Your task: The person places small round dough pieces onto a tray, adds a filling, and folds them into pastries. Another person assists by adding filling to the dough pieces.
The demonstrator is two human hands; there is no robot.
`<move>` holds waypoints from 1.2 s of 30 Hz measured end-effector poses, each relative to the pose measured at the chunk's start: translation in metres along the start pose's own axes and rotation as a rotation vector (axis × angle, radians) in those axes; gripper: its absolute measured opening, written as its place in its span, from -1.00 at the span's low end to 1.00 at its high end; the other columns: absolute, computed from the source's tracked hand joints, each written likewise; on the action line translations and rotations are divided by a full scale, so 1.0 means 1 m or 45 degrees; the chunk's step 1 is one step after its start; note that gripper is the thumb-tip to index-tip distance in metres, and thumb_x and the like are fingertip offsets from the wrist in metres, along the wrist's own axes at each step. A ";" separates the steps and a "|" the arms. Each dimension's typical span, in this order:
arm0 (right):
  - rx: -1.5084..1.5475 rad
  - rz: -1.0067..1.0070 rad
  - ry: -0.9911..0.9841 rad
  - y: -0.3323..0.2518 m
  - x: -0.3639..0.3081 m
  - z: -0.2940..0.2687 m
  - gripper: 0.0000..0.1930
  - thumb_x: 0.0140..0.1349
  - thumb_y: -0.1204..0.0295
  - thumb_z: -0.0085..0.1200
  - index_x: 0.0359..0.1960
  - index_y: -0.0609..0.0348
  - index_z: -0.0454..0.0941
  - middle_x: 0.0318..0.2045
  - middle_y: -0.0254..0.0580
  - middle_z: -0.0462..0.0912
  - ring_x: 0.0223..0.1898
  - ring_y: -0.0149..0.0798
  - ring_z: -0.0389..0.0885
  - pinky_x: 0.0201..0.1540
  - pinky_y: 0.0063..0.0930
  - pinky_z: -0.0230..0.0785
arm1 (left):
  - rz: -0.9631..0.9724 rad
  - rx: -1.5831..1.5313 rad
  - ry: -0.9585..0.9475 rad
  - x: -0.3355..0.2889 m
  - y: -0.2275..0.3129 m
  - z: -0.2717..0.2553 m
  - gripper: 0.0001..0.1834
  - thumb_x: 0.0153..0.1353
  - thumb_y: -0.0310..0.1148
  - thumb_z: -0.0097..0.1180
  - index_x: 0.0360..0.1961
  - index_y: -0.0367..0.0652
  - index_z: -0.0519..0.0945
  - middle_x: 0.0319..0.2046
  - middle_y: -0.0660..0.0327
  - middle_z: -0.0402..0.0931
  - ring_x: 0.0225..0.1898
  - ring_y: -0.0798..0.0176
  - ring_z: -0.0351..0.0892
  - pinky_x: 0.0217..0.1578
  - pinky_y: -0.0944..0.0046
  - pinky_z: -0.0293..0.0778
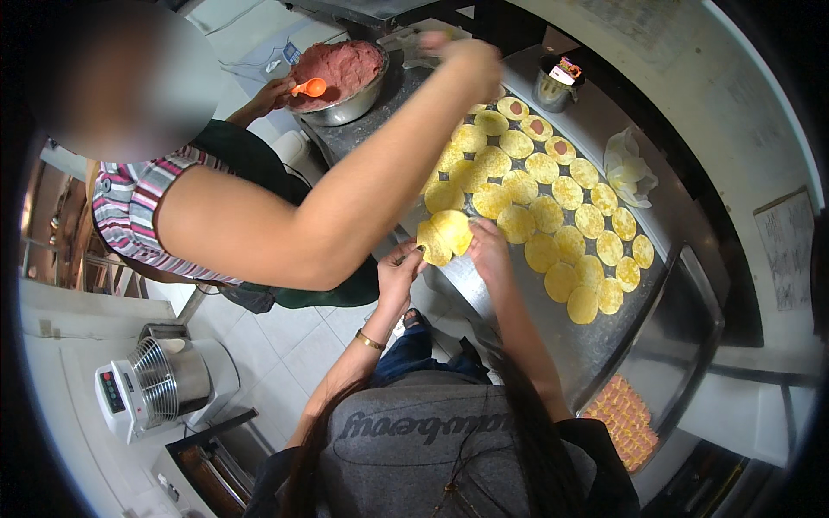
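Note:
Two thin yellow dough rounds (pixel 445 238) overlap between my hands, above the near edge of the metal table. My left hand (pixel 399 269) pinches their left edge, and my right hand (pixel 489 250) grips the right one's rim. Beyond them, rows of similar yellow rounds (pixel 546 215) lie flat on the dark worktop (pixel 635 323). A few at the far end carry a dab of pink filling (pixel 536 126). On the left a co-worker's bare arm (pixel 345 203) stretches over the table; the other hand holds an orange scoop (pixel 309 87) by a steel bowl (pixel 345 110) of pink minced filling (pixel 341 69).
A dark metal container (pixel 553 91) and a crumpled clear plastic bag (pixel 629 168) stand along the table's back edge. At lower right, a tray (pixel 623 423) holds several orange-pink pieces. A white mixer (pixel 173 380) with a wire guard is on the lower left.

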State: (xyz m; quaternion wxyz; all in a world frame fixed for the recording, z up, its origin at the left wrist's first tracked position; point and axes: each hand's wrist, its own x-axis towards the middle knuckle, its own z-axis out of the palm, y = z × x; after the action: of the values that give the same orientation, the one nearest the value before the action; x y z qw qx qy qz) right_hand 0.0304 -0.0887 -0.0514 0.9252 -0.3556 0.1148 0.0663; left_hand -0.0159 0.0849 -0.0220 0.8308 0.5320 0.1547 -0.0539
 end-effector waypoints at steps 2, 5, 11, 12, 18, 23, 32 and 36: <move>-0.311 -0.272 0.086 -0.002 0.015 -0.011 -0.82 0.22 0.49 0.01 -0.18 0.31 0.42 -0.26 -0.12 0.55 -0.25 -0.24 0.57 -0.10 -0.43 0.43 | 0.003 0.013 -0.046 -0.001 -0.004 -0.004 -0.81 0.22 -0.48 0.04 -0.15 -0.32 0.50 -0.19 0.20 0.49 -0.18 0.36 0.53 -0.13 0.37 0.54; -1.264 -0.708 0.338 -0.012 0.013 -0.011 -0.76 0.18 0.46 0.04 -0.14 0.30 0.42 -0.18 -0.03 0.52 -0.15 -0.13 0.50 -0.03 -0.36 0.36 | -0.043 0.011 -0.067 -0.001 -0.006 -0.007 -0.82 0.24 -0.46 0.00 -0.16 -0.30 0.47 -0.22 0.22 0.49 -0.17 0.38 0.52 -0.09 0.34 0.51; -2.323 -1.119 0.068 0.003 -0.019 -0.035 -0.66 -0.03 0.44 0.13 -0.15 0.19 0.54 0.03 -0.12 0.41 0.09 -0.03 0.30 0.13 -0.19 0.18 | -0.126 0.020 -0.075 -0.012 -0.013 0.002 -0.86 0.25 -0.44 0.00 -0.20 -0.25 0.45 -0.25 0.26 0.48 -0.19 0.39 0.52 -0.10 0.32 0.51; -2.393 -1.125 0.042 0.005 -0.020 -0.037 -0.68 -0.03 0.43 0.14 -0.17 0.19 0.56 0.03 -0.12 0.40 0.09 -0.04 0.31 0.13 -0.20 0.19 | -0.126 0.029 -0.077 -0.013 -0.014 0.002 -0.86 0.25 -0.44 0.01 -0.20 -0.25 0.45 -0.25 0.26 0.48 -0.20 0.39 0.52 -0.11 0.33 0.51; -2.293 -0.986 0.403 0.001 -0.023 -0.028 -0.75 -0.04 0.38 0.18 -0.31 0.23 0.60 -0.16 -0.11 0.44 -0.05 -0.07 0.33 0.00 -0.21 0.24 | -0.117 0.014 -0.047 -0.030 -0.017 0.003 -0.85 0.23 -0.44 0.03 -0.20 -0.27 0.45 -0.36 0.31 0.47 -0.32 0.44 0.52 -0.18 0.35 0.56; -2.290 -0.968 0.521 0.006 -0.005 -0.030 -0.81 -0.05 0.43 0.15 -0.38 0.24 0.59 -0.30 -0.11 0.43 -0.13 -0.08 0.35 -0.06 -0.23 0.24 | -0.113 0.038 -0.031 -0.046 -0.013 -0.001 -0.83 0.24 -0.41 0.04 -0.19 -0.26 0.46 -0.31 0.28 0.50 -0.26 0.41 0.55 -0.17 0.35 0.55; -2.174 -1.006 0.654 -0.001 -0.001 -0.021 -0.78 -0.07 0.46 0.18 -0.32 0.16 0.57 -0.25 -0.14 0.43 -0.14 -0.09 0.37 -0.05 -0.22 0.23 | -0.060 0.018 -0.008 -0.053 -0.002 -0.020 -0.88 0.22 -0.45 0.08 -0.23 -0.20 0.48 -0.34 0.31 0.50 -0.32 0.44 0.54 -0.26 0.40 0.57; -2.229 -1.054 0.530 0.000 -0.015 -0.024 -0.73 -0.07 0.45 0.21 -0.27 0.16 0.55 -0.22 -0.17 0.42 -0.11 -0.09 0.36 -0.02 -0.21 0.22 | -0.097 0.003 -0.043 -0.043 -0.010 -0.018 -0.90 0.21 -0.46 0.08 -0.24 -0.16 0.49 -0.33 0.33 0.49 -0.33 0.46 0.52 -0.26 0.42 0.54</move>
State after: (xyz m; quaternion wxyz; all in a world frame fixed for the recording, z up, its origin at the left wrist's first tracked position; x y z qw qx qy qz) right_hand 0.0124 -0.1050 -0.0647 0.2474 -0.9306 0.0522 -0.2647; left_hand -0.0629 0.0940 -0.0238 0.8300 0.5256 0.1607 -0.0947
